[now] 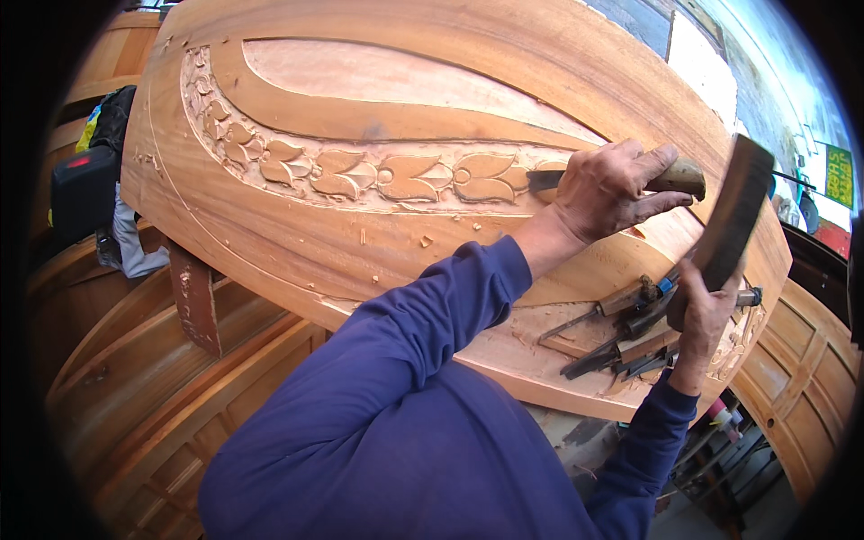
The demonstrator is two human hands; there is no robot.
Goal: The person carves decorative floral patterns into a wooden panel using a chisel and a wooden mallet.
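Observation:
My left hand (607, 189) grips a chisel (675, 180), its blade resting at the right end of a carved band of flower shapes (409, 178) on a large wooden panel (387, 63). In my right hand (706, 315) is a dark, blocky mallet (736, 202), raised upright to the right of the chisel handle. Several carving tools (603, 351) with wooden handles and metal blades lie on the panel beside and below that hand, partly hidden by it. Small shavings are scattered over the panel's surface.
Other wooden panels lean or lie at lower left (171, 387) and right (805, 369). A dark case (81, 189) and grey cloth (135, 243) sit left of the workpiece. A pale board (697, 67) and a green sign (837, 175) are beyond its far right edge.

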